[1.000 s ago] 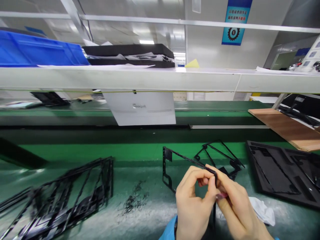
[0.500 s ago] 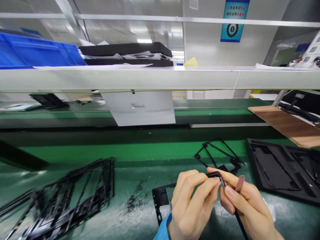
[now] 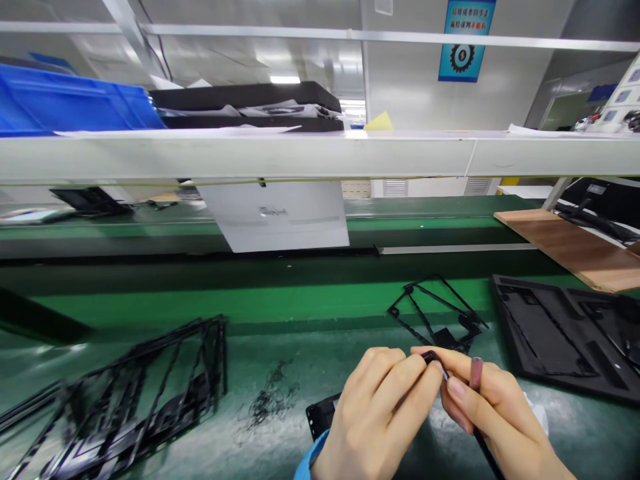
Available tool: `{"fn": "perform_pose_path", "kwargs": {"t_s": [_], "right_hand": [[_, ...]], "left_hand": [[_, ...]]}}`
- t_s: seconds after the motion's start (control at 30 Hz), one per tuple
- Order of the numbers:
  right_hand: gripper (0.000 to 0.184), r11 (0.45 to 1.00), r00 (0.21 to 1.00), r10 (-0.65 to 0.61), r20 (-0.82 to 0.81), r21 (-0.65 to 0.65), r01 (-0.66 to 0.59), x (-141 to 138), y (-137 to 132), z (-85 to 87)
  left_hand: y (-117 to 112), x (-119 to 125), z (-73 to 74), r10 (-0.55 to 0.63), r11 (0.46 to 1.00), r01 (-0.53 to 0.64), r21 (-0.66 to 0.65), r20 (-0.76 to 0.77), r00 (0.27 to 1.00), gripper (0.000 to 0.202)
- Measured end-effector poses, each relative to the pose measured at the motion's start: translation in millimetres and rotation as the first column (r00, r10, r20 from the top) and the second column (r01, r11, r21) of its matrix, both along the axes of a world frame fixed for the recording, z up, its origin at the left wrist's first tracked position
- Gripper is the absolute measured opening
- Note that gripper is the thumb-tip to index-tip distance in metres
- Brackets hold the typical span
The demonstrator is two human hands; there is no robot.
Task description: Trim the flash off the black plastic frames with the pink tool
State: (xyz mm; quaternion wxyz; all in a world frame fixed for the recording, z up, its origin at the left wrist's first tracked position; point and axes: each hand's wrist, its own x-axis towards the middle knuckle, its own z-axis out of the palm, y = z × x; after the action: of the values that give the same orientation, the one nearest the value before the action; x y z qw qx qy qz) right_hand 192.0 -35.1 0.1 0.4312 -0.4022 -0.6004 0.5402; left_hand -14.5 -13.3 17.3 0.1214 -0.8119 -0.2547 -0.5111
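Note:
My left hand and my right hand meet at the bottom middle of the view, fingers pinched on a corner of a thin black plastic frame. Most of that frame is hidden under my hands; one corner shows left of my left wrist and a thin bar runs down past my right hand. My right hand also holds a small reddish tool between its fingers. Just beyond my hands another black frame lies flat on the green mat.
A pile of several black frames lies at the left, with black shavings beside it. A black moulded tray sits at the right, a wooden board behind it. A white shelf overhangs the green conveyor.
The frame I hold has come down from standing upright to lying low under my hands. Both hands have moved slightly lower and nearer, still pinched on its corner.

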Motion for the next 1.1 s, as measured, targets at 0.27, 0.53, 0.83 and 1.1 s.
{"fn": "perform_pose_path", "kwargs": {"t_s": [0.27, 0.53, 0.83, 1.1], "right_hand": [[0.047, 0.988, 0.985, -0.098, 0.141, 0.134, 0.079, -1.6, -3.2, 2.2], [0.048, 0.997, 0.998, -0.021, 0.059, 0.081, 0.016, -2.5, 2.7, 1.5], [0.052, 0.997, 0.996, -0.021, 0.089, 0.078, 0.014, -1.0, 0.4, 4.6], [0.051, 0.964, 0.967, -0.25, 0.045, 0.108, 0.244, -16.2, -14.7, 10.1]], "left_hand": [[-0.2, -0.1, -2.2, -0.002, 0.999, 0.001, -0.046, -0.022, 1.0, 0.032], [1.9, 2.3, -14.1, -0.004, 1.0, 0.005, -0.017, 0.034, 0.999, 0.021], [-2.7, 2.7, -7.8, 0.022, 1.0, -0.021, -0.011, 0.078, 0.997, 0.02], [-5.0, 2.1, -4.0, 0.002, 1.0, -0.001, -0.025, 0.023, 1.0, 0.025]]}}
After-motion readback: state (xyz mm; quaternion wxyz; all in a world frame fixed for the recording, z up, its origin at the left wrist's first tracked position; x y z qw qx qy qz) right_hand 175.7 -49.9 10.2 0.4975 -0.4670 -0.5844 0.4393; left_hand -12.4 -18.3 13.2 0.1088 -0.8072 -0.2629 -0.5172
